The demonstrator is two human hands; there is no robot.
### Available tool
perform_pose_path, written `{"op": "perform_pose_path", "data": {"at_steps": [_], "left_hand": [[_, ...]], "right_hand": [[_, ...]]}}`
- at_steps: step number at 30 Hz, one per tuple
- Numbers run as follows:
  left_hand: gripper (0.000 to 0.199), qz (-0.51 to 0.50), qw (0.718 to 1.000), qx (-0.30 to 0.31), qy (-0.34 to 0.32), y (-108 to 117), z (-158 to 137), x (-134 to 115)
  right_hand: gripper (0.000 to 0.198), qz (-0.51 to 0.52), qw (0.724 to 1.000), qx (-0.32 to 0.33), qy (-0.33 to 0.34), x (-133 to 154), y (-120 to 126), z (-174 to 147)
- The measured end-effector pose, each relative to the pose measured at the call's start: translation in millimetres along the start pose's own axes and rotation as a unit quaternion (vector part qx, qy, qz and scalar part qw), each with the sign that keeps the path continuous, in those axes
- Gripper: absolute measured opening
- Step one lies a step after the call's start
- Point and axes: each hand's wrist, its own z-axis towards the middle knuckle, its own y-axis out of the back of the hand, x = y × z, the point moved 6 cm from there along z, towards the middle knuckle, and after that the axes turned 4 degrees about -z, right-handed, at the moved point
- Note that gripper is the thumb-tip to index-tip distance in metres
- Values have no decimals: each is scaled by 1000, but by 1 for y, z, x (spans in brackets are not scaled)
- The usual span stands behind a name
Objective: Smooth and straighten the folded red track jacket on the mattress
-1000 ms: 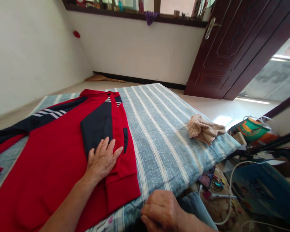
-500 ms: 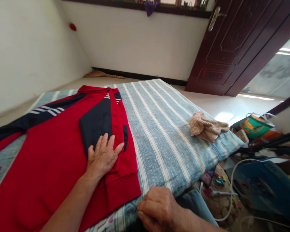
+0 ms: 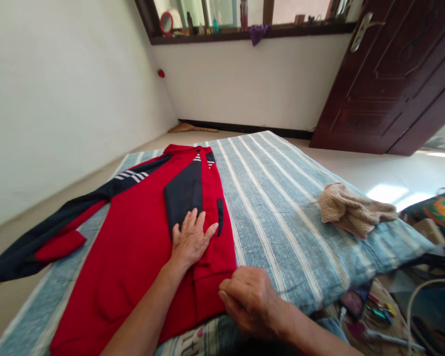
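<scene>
A red jacket (image 3: 133, 257) with dark blue panels and white stripes lies spread on a bed with a blue striped cover (image 3: 267, 198). One side of it is folded over, and a sleeve (image 3: 70, 207) stretches to the left past the bed's edge. My left hand (image 3: 191, 237) rests flat on the folded part, fingers apart, beside a dark pocket strip. Closed into a fist, my right hand (image 3: 250, 296) sits at the jacket's lower right corner, against the hem. Whatever its fingers may hold is hidden.
A crumpled tan cloth (image 3: 352, 210) lies at the bed's right side. Beyond are a broom (image 3: 193, 128) on the floor, a brown door (image 3: 378, 84) and a windowsill (image 3: 222, 37) with small items. A cable (image 3: 411, 306) and clutter sit low at the right.
The view has turned left and up, showing more sleeve and window. My right fist has come closer to the jacket's corner. My left hand stays on the same part of the jacket.
</scene>
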Motion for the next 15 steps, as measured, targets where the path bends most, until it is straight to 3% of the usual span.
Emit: {"op": "perform_pose_path", "data": {"at_steps": [7, 15], "left_hand": [[59, -40, 994, -94, -33, 6, -18, 16], [67, 17, 1000, 2, -5, -11, -33, 16]], "right_hand": [[23, 1, 999, -30, -26, -16, -6, 2], [21, 6, 998, -66, -15, -14, -10, 13]]}}
